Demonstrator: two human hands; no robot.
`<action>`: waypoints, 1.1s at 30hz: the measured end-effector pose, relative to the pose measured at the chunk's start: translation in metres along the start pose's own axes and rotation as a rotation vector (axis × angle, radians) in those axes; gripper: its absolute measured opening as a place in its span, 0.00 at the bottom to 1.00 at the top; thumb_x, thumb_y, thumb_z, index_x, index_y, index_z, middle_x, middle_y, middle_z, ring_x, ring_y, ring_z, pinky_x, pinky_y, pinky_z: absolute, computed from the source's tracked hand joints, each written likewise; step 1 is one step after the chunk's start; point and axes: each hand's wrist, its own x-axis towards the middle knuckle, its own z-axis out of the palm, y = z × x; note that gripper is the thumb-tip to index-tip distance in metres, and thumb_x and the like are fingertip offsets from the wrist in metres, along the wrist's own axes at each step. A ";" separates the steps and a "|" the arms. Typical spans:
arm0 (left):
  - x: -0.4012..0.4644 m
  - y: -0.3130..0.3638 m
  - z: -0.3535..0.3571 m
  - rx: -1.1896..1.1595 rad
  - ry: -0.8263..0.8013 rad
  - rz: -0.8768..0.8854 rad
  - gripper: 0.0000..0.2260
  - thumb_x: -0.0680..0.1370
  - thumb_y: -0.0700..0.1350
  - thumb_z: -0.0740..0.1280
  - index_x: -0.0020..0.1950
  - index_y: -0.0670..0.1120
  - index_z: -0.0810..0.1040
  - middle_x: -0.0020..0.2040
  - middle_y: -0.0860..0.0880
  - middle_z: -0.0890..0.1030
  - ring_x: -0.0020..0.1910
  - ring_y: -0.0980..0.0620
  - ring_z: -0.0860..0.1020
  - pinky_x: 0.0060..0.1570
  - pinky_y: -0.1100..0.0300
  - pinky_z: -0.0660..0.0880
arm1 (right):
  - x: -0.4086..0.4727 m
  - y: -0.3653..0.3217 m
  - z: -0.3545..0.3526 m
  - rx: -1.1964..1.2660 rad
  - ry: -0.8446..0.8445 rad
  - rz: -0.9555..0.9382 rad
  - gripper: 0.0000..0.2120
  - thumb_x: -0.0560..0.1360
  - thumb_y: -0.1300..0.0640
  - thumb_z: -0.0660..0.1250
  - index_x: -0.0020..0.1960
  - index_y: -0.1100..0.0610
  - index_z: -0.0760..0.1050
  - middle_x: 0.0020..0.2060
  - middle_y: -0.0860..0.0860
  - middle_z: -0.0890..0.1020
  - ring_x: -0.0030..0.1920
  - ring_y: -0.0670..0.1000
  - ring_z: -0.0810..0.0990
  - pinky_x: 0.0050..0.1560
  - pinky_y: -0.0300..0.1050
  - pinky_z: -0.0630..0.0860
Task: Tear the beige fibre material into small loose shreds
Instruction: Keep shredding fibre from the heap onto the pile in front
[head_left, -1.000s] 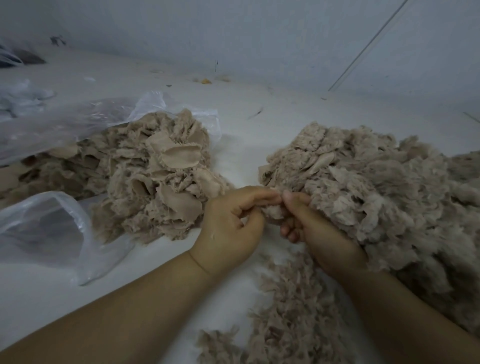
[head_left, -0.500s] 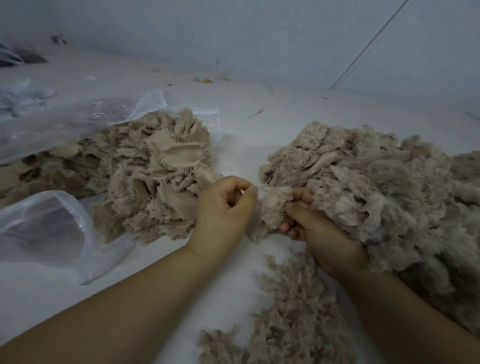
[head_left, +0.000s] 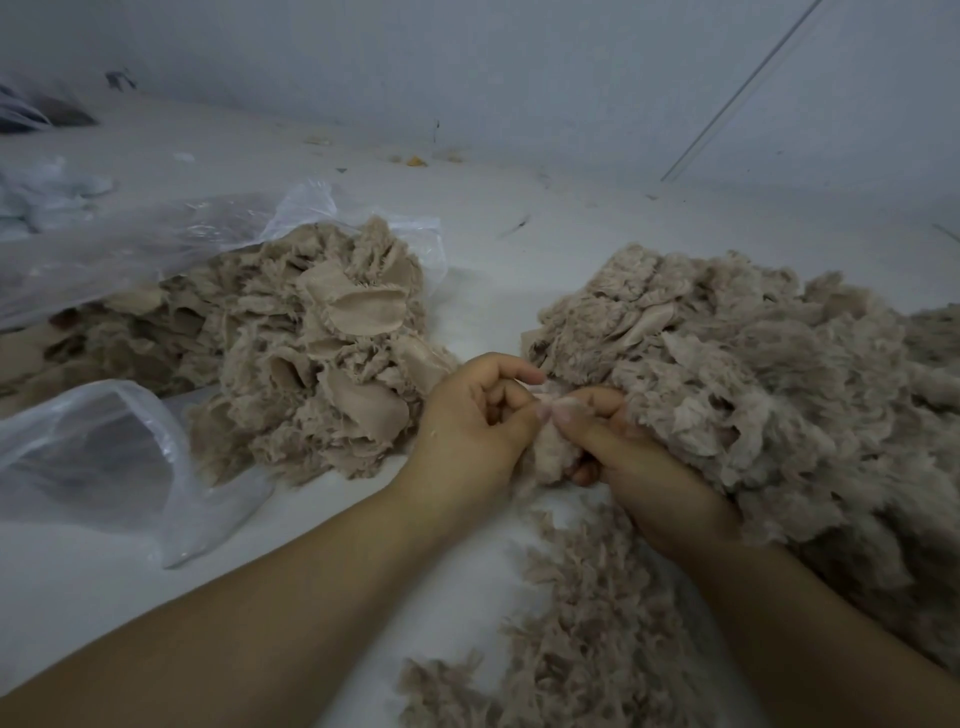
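Two hands are closed on one small tuft of beige fibre (head_left: 553, 452) near the middle of the bench (head_left: 493, 270), the left hand (head_left: 475, 421) and right hand (head_left: 623, 447) pinching it thumb to thumb between the unshredded pile (head_left: 322, 353) and the shredded heap (head_left: 753, 389). A tear appears to be in hand; next, the pinches would need pulling apart. No writing can be read.
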 end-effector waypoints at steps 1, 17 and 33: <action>0.001 0.001 0.000 -0.032 0.010 -0.030 0.07 0.77 0.33 0.68 0.51 0.44 0.77 0.32 0.49 0.77 0.26 0.55 0.72 0.25 0.63 0.69 | 0.001 0.001 0.000 0.022 0.004 0.009 0.06 0.79 0.55 0.65 0.45 0.54 0.78 0.35 0.52 0.82 0.33 0.47 0.78 0.31 0.35 0.74; 0.006 0.007 -0.009 -0.038 0.149 -0.230 0.13 0.80 0.46 0.66 0.36 0.43 0.75 0.25 0.47 0.74 0.20 0.49 0.69 0.19 0.64 0.64 | -0.001 -0.007 0.002 0.181 0.014 0.082 0.08 0.80 0.61 0.61 0.48 0.59 0.79 0.42 0.56 0.86 0.43 0.53 0.85 0.41 0.45 0.82; 0.003 0.007 -0.013 0.138 -0.146 -0.291 0.10 0.79 0.40 0.68 0.38 0.41 0.79 0.25 0.45 0.77 0.19 0.51 0.72 0.19 0.66 0.65 | 0.002 -0.010 0.004 0.122 0.029 0.079 0.09 0.75 0.69 0.66 0.47 0.55 0.73 0.39 0.54 0.82 0.35 0.44 0.83 0.33 0.37 0.80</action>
